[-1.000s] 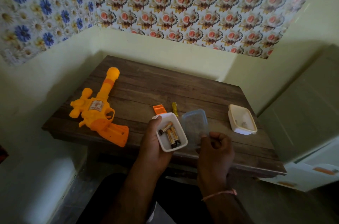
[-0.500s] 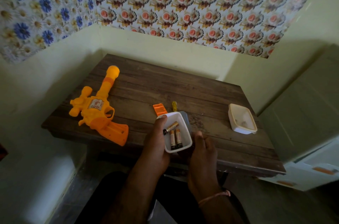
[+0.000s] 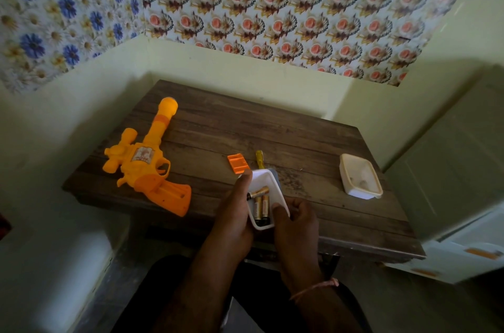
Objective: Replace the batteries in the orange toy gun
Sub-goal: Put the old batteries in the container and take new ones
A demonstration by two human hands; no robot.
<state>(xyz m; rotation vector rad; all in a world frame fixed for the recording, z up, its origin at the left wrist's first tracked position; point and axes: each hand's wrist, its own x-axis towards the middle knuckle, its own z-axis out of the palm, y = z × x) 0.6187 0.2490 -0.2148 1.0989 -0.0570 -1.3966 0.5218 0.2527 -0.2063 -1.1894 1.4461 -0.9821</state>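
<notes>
on the left part of the wooden counter (image 3: 286, 139) lies the orange toy gun (image 3: 147, 160), flat on its side, barrel pointing away toward the wall and grip hanging near the front edge, well apart from both hands. nearer the middle, a small orange battery cover (image 3: 238, 163) rests just beside a yellow-handled screwdriver (image 3: 259, 157). over the front edge, the left hand (image 3: 234, 212) grips a white container (image 3: 268, 196) holding gold batteries (image 3: 260, 203), its fingers curled round the left wall with the thumb on the rim. the right hand (image 3: 296, 223) holds the same container from the right, fingers curled against its side. farther right, a second white container (image 3: 360, 176) sits on the counter.
</notes>
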